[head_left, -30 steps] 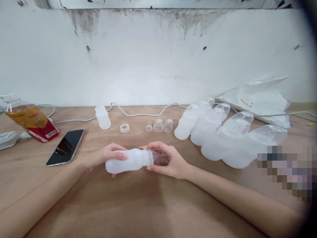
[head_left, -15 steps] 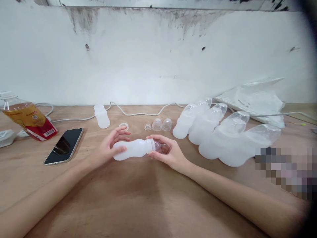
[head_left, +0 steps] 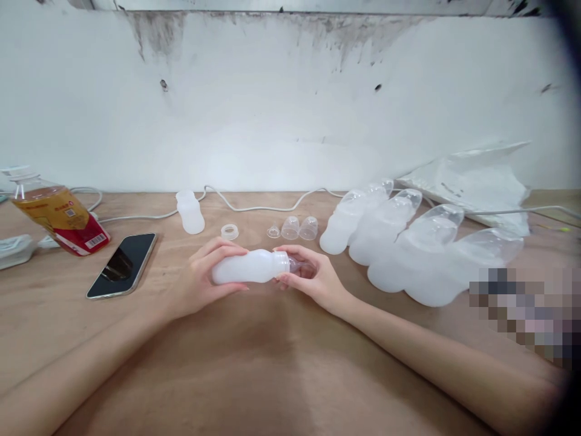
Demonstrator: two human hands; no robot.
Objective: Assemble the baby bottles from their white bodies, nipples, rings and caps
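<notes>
A frosted white baby bottle (head_left: 247, 267) lies sideways between my two hands, its clear nipple (head_left: 299, 265) pointing right. My left hand (head_left: 204, 275) is closed round the bottle's base, thumb below and fingers above. Around the collar at the neck, my right hand (head_left: 313, 272) grips with thumb and fingertips, the nipple lying inside the curve of the palm. Behind the hands are a loose white collar ring (head_left: 229, 232), a loose clear nipple (head_left: 273, 232) and two clear domed caps (head_left: 290, 228). Farther back left stands a bottle body (head_left: 190, 212) without a top.
At right stand several capped baby bottles (head_left: 385, 266) in a cluster, with a white plastic bag (head_left: 472, 181) behind. A phone (head_left: 122, 265) and a drink bottle (head_left: 63, 215) are at left. A white cable (head_left: 254, 209) runs along the wall. A blurred patch covers the far right.
My left hand has gone from spread fingers beside the bottle to wrapping its base. The bottle is slightly higher and more level. The right hand keeps its hold on the collar.
</notes>
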